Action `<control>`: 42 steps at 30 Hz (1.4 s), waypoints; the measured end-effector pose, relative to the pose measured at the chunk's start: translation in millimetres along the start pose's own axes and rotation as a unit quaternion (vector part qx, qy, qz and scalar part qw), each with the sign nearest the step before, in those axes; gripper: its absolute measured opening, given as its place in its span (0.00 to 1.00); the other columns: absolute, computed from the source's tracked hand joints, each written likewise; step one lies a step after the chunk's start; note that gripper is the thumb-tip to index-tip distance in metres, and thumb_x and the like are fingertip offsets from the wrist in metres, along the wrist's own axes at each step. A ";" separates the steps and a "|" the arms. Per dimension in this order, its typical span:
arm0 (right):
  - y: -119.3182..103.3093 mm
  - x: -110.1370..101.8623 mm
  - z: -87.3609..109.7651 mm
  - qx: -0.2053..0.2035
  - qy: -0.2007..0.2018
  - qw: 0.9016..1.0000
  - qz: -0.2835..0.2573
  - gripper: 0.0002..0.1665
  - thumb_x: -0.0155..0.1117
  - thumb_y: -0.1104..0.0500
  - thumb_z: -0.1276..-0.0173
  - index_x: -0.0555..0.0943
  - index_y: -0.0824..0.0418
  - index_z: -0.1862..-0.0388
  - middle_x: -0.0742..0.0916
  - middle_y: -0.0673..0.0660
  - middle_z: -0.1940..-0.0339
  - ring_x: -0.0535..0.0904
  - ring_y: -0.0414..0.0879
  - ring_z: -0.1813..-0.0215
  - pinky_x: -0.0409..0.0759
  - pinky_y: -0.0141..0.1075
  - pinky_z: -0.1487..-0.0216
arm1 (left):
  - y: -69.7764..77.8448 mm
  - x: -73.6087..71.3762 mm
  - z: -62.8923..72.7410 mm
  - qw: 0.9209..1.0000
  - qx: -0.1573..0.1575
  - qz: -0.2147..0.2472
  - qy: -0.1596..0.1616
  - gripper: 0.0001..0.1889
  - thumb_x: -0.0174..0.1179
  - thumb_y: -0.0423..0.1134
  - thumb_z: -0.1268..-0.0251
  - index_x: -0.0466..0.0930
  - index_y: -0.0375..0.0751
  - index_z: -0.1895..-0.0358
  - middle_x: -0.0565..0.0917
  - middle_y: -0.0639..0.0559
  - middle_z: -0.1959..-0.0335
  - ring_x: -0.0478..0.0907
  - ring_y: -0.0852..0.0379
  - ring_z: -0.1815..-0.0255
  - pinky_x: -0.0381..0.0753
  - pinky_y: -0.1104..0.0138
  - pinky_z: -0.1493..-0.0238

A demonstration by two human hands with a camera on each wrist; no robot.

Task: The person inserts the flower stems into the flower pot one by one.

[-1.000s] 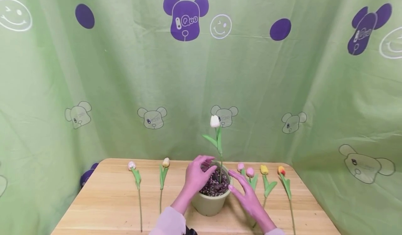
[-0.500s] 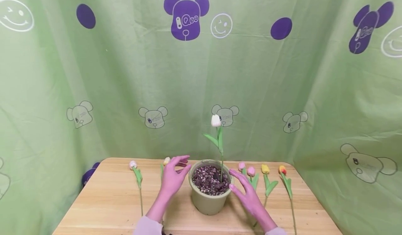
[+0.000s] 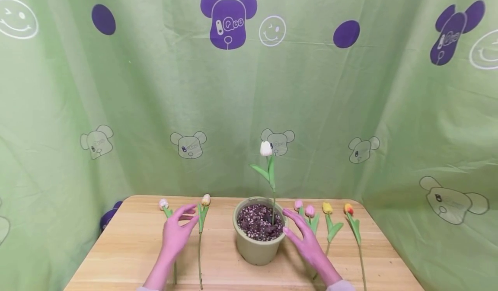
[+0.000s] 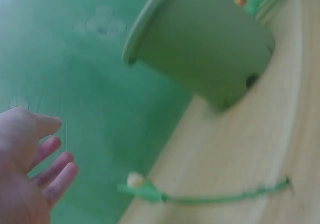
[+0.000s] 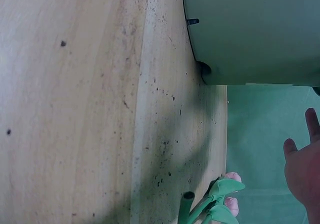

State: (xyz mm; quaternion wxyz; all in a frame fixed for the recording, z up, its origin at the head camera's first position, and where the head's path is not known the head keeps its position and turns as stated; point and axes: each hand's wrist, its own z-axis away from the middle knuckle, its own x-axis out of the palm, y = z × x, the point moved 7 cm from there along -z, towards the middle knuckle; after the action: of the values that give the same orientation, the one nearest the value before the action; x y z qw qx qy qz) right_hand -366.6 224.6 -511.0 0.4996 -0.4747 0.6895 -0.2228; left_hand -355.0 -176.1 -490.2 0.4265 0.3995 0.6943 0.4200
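Observation:
A green pot (image 3: 256, 250) filled with dark soil (image 3: 254, 222) stands on the table, and a white artificial tulip (image 3: 266, 149) rises upright from the soil. My left hand (image 3: 176, 235) hovers between two lying tulips, its relaxed fingers beside the leaves of a cream-yellow tulip (image 3: 205, 200). In the left wrist view, that hand (image 4: 25, 159) is visibly apart from the lying tulip (image 4: 200, 200) and holds nothing. My right hand (image 3: 307, 243) has loosely spread fingers at the pot's right rim; whether they touch it I cannot tell.
Partly behind the left hand lies a pale pink tulip (image 3: 164, 204). Right of the pot lie pink tulips (image 3: 310, 211), a yellow tulip (image 3: 327, 208) and a red-orange tulip (image 3: 348, 209). Soil crumbs (image 5: 165, 144) dot the wooden table (image 3: 128, 247). A green curtain (image 3: 233, 96) hangs behind.
My left hand has withdrawn from over the soil and travelled left, past the cream-yellow tulip. The right hand stays by the pot's rim. The white tulip keeps standing.

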 end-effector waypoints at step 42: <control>2.0 1.7 0.0 0.010 0.002 1.000 -0.012 0.31 0.61 0.53 0.21 0.69 0.50 0.22 0.70 0.54 0.20 0.60 0.62 0.19 0.53 0.75 0.23 | -100.7 -44.0 16.1 0.981 -0.166 -0.100 -0.029 0.30 0.70 0.29 0.47 0.77 0.29 0.38 0.87 0.33 0.50 0.85 0.56 0.70 0.89 0.65 0.69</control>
State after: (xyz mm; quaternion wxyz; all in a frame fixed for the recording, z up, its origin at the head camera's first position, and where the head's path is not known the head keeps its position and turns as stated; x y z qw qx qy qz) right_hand -367.5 224.0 -513.4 0.5004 -0.4771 0.6826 -0.2367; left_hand -345.8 -245.4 -576.6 0.5465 0.2638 0.6390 0.4727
